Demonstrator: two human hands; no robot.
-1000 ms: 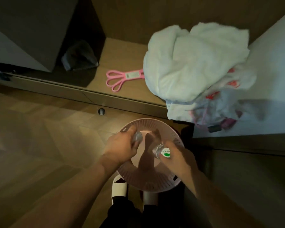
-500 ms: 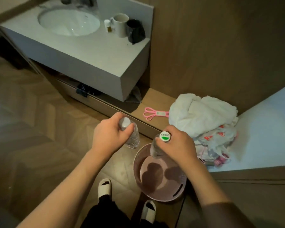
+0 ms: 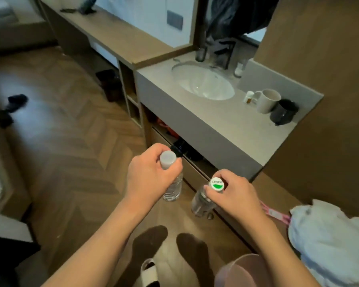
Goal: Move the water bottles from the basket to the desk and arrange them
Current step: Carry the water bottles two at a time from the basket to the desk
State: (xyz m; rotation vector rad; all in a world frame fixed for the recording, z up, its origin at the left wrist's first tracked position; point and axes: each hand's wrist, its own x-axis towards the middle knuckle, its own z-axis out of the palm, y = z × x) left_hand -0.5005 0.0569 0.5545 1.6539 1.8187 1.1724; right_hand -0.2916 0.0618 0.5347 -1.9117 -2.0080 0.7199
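Observation:
My left hand (image 3: 151, 179) grips a clear water bottle (image 3: 173, 188) near its plain white cap, holding it upright over the wooden floor. My right hand (image 3: 234, 195) grips a second clear bottle (image 3: 201, 201) just below its white cap with a green mark. Both bottles hang in the air side by side, apart from each other. The pink basket (image 3: 240, 270) stands on the floor at the bottom right, partly hidden by my right forearm. A long wooden desk (image 3: 116, 38) runs along the wall at the upper left.
A grey counter with a white sink (image 3: 205, 83) stands ahead on the right, bearing a white mug (image 3: 266, 100) and a dark cup (image 3: 283, 112). White towels (image 3: 327, 241) lie at the right. Dark objects (image 3: 10, 108) lie on the floor at the left.
Both hands have lifted the bottles out of the basket and carried them up and left. The view has swung from the basket toward the sink counter and desk.

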